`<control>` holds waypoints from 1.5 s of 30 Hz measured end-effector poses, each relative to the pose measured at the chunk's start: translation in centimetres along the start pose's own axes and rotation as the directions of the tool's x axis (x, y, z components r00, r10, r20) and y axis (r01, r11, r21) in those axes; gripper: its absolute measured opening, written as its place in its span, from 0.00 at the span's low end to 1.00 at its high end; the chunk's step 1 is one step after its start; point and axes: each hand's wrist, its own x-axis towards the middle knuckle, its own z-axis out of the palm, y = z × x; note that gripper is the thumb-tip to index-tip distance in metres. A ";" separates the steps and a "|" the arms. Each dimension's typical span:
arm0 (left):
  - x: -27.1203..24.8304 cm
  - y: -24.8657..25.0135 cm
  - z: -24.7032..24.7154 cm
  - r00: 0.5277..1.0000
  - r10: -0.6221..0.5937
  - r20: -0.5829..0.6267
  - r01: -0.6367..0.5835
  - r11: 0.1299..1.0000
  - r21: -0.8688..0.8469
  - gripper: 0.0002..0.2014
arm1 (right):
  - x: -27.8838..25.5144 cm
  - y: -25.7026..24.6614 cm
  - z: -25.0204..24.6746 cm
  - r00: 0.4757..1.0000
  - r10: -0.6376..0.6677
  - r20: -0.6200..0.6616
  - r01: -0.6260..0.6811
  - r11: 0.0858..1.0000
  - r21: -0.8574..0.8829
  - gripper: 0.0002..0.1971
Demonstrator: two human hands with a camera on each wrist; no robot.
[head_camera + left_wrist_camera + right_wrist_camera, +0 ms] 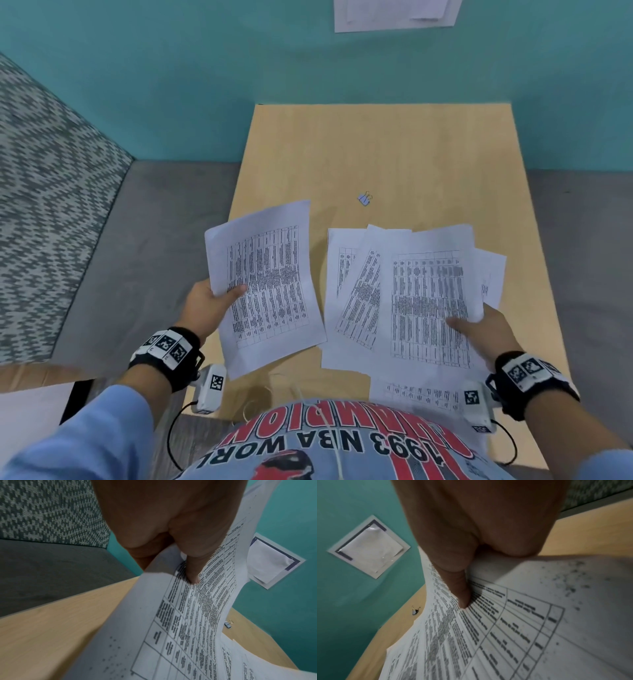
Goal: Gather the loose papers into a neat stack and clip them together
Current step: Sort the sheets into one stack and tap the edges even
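My left hand pinches a printed sheet by its left edge and holds it raised over the table's left side; the thumb lies on top of this sheet. My right hand pinches another printed sheet near its right edge, thumb on the print; this sheet lies over several loose papers fanned out on the wooden table. One more paper lies at the near edge. A small binder clip lies alone beyond the papers, also seen from the wrists.
A patterned sofa with a grey seat stands left of the table. The teal wall behind carries a posted white notice. The far half of the table holds only the clip.
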 end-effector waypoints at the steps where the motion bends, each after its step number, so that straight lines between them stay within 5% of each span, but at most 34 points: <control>1: 0.0 0.0 -0.1 1.000 -0.002 0.002 0.002 1.000 -0.004 0.11 | 0.1 -0.4 0.1 1.000 -0.018 0.020 0.019 0.999 -0.044 0.19; 5: -0.1 0.0 -0.7 1.000 -0.004 0.002 0.004 1.000 -0.011 0.12 | 0.2 -2.2 1.6 0.989 -0.091 0.117 0.112 0.975 -0.192 0.11; 9: -0.5 -0.3 -1.3 1.000 -0.010 -0.003 0.010 1.000 -0.005 0.06 | 0.4 -3.5 5.1 0.990 -0.131 0.052 0.139 0.958 -0.250 0.07; 14: -0.6 -1.2 -1.6 0.998 -0.050 -0.028 0.050 0.999 -0.015 0.09 | 2.2 -3.7 9.4 0.986 -0.168 -0.023 0.148 0.918 -0.369 0.16; 18: -0.5 -1.5 -1.9 0.998 -0.065 -0.019 0.064 0.998 -0.023 0.09 | 1.6 -4.2 11.1 0.983 -0.183 0.031 0.178 0.880 -0.441 0.13; 30: 0.2 -1.9 -1.8 0.998 -0.062 -0.014 0.063 0.995 0.078 0.12 | 0.8 -4.5 12.0 0.989 -0.144 -0.021 0.122 0.902 -0.415 0.19; 37: -0.2 -1.4 -1.5 0.999 -0.045 -0.003 0.045 0.993 0.107 0.14 | 0.6 -4.5 11.7 0.988 -0.151 0.032 0.153 0.933 -0.325 0.11; 45: -0.6 -0.7 -1.3 0.999 -0.038 -0.014 0.039 0.996 0.083 0.03 | -0.4 -2.9 8.7 0.991 -0.129 0.030 0.133 0.969 -0.207 0.08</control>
